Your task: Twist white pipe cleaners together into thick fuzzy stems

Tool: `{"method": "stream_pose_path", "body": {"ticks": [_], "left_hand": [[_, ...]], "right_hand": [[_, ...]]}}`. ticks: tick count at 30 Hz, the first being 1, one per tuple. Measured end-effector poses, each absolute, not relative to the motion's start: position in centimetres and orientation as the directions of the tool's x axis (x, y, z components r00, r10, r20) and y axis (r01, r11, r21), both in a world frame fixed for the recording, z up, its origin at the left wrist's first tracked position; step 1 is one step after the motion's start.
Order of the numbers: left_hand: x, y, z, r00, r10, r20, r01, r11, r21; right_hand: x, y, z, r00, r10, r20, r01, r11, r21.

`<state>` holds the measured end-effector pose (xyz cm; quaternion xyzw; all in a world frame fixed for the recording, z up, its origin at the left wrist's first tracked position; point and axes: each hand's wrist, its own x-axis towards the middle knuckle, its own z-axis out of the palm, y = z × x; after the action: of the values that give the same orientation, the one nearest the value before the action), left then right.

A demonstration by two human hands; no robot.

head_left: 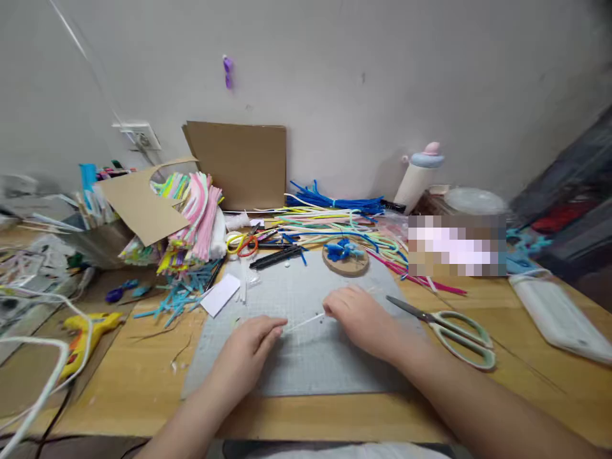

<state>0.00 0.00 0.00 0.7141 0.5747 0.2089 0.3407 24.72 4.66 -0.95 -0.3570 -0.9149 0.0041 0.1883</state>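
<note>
A thin white strip (306, 322) stretches between my two hands, low over the grey cutting mat (306, 363). My right hand (356, 315) is curled, its fingertips closed on the strip's right end. At the left end, the thumb and index finger of my left hand (253, 347) pinch together. Whether the strip is paper, plastic or wire cannot be made out. Beyond my right hand, a round wooden disc (347, 266) carries blue fuzzy shapes (340, 248). Scissors with pale green handles (447, 328) lie to the right of my right hand.
A white card (220, 295) and black pens (275, 257) lie on the mat's far left. Behind are pipe cleaners (329, 220) and cardboard sheets (236, 162). A yellow glue gun (88, 338) with a looping white cable (64, 357) is at left; a white pouch (559, 312) at right.
</note>
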Motion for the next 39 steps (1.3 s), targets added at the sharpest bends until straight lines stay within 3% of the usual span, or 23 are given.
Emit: {"method": "stream_pose_path", "body": {"ticks": [3, 6, 8, 9, 10, 11, 12, 14, 16, 24, 32, 39], "left_hand": [[1.4, -0.2, 1.2, 0.248, 0.968, -0.042, 0.631, -0.128, 0.765], [3.0, 0.4, 2.7, 0.183, 0.983, -0.018, 0.483, -0.074, 0.872], [4.3, 1.4, 3.5, 0.165, 0.985, -0.045, 0.276, -0.002, 0.961], [5.0, 2.0, 3.8, 0.201, 0.978, -0.054, 0.125, 0.029, 0.992], [5.7, 2.7, 3.9, 0.248, 0.968, -0.051, -0.019, 0.057, 0.998], [6.4, 3.4, 3.8, 0.289, 0.957, -0.031, -0.142, 0.075, 0.987], [7.0, 4.0, 3.6, 0.343, 0.939, 0.0, -0.231, 0.084, 0.969], [8.3, 5.0, 2.8, 0.399, 0.916, 0.049, -0.305, 0.082, 0.949], [9.1, 5.6, 1.9, 0.429, 0.901, 0.064, -0.302, 0.076, 0.95], [8.2, 5.7, -0.7, 0.367, 0.928, 0.063, -0.112, -0.023, 0.993], [7.1, 5.7, -1.2, 0.307, 0.947, 0.093, 0.136, -0.141, 0.981], [7.1, 5.4, -1.0, 0.321, 0.944, 0.075, 0.21, -0.148, 0.966]], "right_hand": [[26.4, 5.3, 1.9, -0.651, 0.584, 0.484, 0.662, 0.749, -0.012], [27.5, 5.0, 4.8, -0.47, 0.418, 0.778, 0.682, 0.731, 0.02], [27.7, 4.5, 6.2, -0.112, 0.252, 0.961, 0.688, 0.717, -0.108], [27.5, 4.4, 6.6, 0.103, 0.218, 0.971, 0.644, 0.729, -0.232], [27.2, 4.2, 6.7, 0.274, 0.264, 0.925, 0.55, 0.746, -0.376], [26.7, 4.2, 6.6, 0.362, 0.392, 0.846, 0.413, 0.746, -0.523], [26.1, 4.3, 6.3, 0.346, 0.567, 0.747, 0.267, 0.704, -0.658], [24.9, 4.6, 5.4, 0.086, 0.841, 0.533, 0.083, 0.527, -0.846], [23.8, 4.9, 4.5, -0.086, 0.909, 0.407, 0.071, 0.413, -0.908], [23.1, 5.6, 2.7, -0.125, 0.924, 0.361, 0.305, 0.382, -0.872], [23.0, 5.3, 2.1, -0.188, 0.899, 0.396, 0.377, 0.439, -0.816], [23.0, 5.1, 1.0, -0.154, 0.901, 0.406, 0.386, 0.433, -0.815]]}}
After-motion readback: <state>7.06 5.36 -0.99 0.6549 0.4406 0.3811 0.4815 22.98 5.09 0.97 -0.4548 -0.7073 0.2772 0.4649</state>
